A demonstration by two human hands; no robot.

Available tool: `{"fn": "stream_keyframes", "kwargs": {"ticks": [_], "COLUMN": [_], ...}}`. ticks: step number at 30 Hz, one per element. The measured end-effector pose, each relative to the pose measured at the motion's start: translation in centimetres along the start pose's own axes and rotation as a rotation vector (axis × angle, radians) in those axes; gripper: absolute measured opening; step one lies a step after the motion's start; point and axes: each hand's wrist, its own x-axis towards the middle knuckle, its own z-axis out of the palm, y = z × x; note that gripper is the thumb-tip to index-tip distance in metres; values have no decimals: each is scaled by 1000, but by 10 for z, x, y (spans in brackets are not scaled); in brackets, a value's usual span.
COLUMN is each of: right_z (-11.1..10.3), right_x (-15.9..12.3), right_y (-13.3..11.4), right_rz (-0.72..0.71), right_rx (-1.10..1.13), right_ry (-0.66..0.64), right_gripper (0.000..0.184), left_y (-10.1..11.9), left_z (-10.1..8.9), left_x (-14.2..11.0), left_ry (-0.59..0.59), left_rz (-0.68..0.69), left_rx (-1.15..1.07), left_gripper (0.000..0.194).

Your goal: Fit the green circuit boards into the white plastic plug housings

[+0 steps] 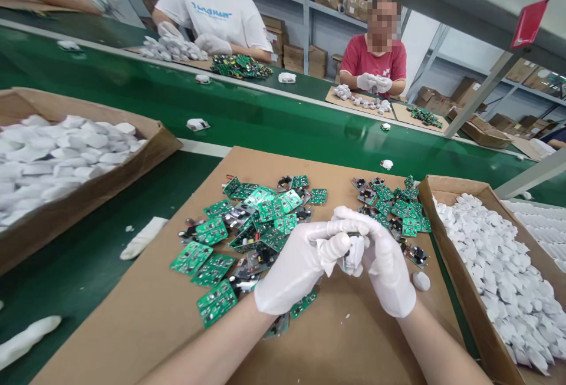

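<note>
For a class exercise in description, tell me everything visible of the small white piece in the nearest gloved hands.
The small white piece looks smooth, with darker parts along its edge at picture left. It is held above the brown sheet, between the gloved fingers of the left hand and right hand. Fingers cover much of it, so its full shape and material cannot be told.

The left hand's white-gloved fingers (332,250) and the right hand's white-gloved fingers (384,258) are showing plain white, like the small white wrapped piece (355,252). Flat rectangular green circuit boards (190,258) are displaying silvery speckling. The flat cardboard sheet (132,314) is looking plain tan, the smooth worktop (186,184) dark green. 1 co-worker's white T-shirt (221,26) is carrying blue lettering; a red collared shirt (375,62) is bearing a white print.
</note>
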Motion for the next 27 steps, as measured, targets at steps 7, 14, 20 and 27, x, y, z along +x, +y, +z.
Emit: {"fn": "stream_keyframes", "kwargs": {"ticks": [7, 14, 20, 27], "right_z": [1, 7, 4, -2], "right_x": [3, 4, 1, 2], "right_y": [-13, -15, -13, -8], "right_rz": [-78, -90, -95, -99], "right_rx": [63, 56, 61, 143], "right_ry": [64, 112, 112, -40], "right_gripper": [53, 51, 52, 61], "left_y": [2, -1, 3, 1], "left_z": [1, -5, -3, -1], "left_x": [0, -1, -1, -1], "left_ry": [-117, -129, -120, -149], "left_rz": [-7, -44, -80, -24], "left_rx": [45, 80, 72, -56], "left_gripper": [43, 42, 44, 40]}}
